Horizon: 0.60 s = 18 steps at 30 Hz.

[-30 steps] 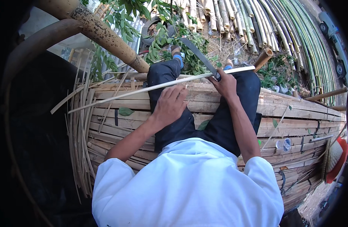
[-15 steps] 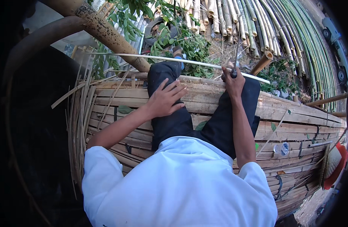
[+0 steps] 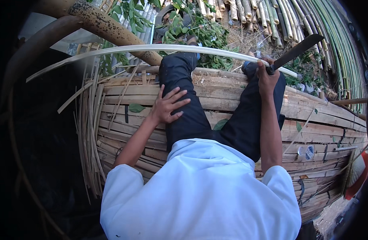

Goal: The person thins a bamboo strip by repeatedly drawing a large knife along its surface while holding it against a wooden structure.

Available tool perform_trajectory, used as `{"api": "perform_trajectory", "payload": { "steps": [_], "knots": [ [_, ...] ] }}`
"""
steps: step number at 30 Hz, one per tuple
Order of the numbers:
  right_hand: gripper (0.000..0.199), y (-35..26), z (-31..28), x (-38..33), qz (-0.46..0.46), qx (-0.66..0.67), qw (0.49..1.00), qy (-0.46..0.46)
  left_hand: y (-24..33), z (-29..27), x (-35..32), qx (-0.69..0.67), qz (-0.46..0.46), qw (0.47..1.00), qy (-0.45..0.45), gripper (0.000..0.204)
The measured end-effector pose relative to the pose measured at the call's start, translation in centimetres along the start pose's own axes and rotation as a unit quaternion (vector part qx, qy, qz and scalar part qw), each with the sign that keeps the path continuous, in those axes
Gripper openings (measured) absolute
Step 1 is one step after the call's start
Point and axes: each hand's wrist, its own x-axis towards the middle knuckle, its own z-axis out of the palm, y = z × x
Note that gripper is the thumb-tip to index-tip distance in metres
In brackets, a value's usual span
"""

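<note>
— So where does the strip sit?

— The long pale bamboo strip (image 3: 160,48) runs across the top of the view, from the dark left side over the person's knees to the right hand (image 3: 267,78). That hand is closed in a fist round the handle of a big dark knife (image 3: 298,50), and the strip's right end lies against the same fist; whether the fingers pinch the strip as well cannot be told.

— And the other hand?

— The left hand (image 3: 168,106) lies flat on the left thigh, fingers spread, holding nothing.

— How would the strip handle?

— Light and springy, by the look of it. It bows in a shallow arc and the far left end hangs free, so it would likely whip or sag if held only at one end. The split edges are probably sharp and splintery. A hold near the middle, on the flat faces, looks safest.

— Any room to move?

— Some. The person sits on a platform of bamboo slats (image 3: 320,116) with its front edge just past the knees. A thick mottled bamboo pole (image 3: 112,30) slants in at upper left, close under the strip, and stacked green canes (image 3: 332,28) crowd the upper right beside the blade. Loose slivers (image 3: 88,132) fringe the platform's left edge. Upward and forward looks freest.
</note>
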Motion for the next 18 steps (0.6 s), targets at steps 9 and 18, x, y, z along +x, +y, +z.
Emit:
{"api": "perform_trajectory", "payload": {
  "steps": [9, 18],
  "knots": [
    [0.026, 0.1, 0.1, 0.4, -0.01, 0.094, 0.995, -0.014, -4.3, -2.8, 4.7, 0.02, -0.07, 0.992, 0.105, 0.048],
    [0.031, -0.7, -1.7, -0.5, -0.002, 0.092, 0.996, -0.017, -5.1, -3.1, 8.1, 0.007, -0.054, 0.998, 0.013, 0.046]
  ]
}}
